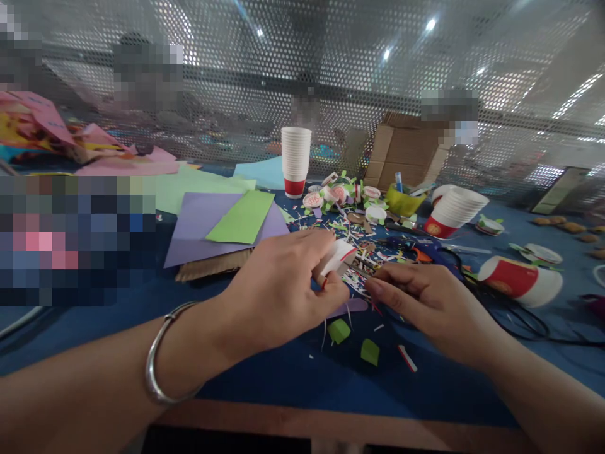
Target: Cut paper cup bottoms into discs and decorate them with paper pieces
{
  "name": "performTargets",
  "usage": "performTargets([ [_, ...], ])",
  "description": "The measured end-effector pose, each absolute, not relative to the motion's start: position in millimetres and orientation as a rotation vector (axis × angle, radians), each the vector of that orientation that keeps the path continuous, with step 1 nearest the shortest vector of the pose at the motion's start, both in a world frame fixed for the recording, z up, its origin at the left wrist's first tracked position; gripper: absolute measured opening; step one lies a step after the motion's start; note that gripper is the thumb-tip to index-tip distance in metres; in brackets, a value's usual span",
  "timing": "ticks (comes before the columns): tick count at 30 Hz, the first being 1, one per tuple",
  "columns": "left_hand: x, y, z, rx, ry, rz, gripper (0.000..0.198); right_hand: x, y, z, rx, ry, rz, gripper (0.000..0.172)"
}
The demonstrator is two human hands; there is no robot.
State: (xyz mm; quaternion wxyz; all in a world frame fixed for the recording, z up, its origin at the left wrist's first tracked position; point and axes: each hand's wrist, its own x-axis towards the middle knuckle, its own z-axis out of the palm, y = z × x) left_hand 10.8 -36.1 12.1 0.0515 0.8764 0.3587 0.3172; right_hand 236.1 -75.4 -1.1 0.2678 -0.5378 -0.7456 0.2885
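Note:
My left hand point(278, 290) is closed around a white paper cup piece point(341, 253) with a red edge, near the middle of the table. Just to its right, the thumb and fingers of my right hand point(416, 293) are pinched together. A thin greyish sliver point(360, 271) sticks out from them toward the cup piece; its kind is not clear. Below the hands lie two green paper pieces point(339, 331) and a red-and-white strip point(407, 358). Many small paper scraps point(331, 221) are strewn behind both hands.
A tall stack of paper cups point(296, 161) stands at the back, another stack point(456, 208) leans at right. A red-and-white cup point(520, 279) lies near a black cable point(524, 321). Purple paper point(193, 221), green paper point(243, 217) and cardboard point(212, 265) lie left. A yellow container point(404, 203) holds pens.

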Motion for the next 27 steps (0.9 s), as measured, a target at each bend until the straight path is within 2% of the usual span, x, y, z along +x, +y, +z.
performTargets([
  [7,10.8,-35.5,16.1,2.580,1.132,0.901,0.016,235.3,-75.5,-1.2,-1.455,-2.021,0.780,0.048],
  [27,9.0,-34.0,14.2,2.711,0.980,0.946,0.025,239.9,-78.6,2.0,-1.471,-2.075,0.721,0.050],
])
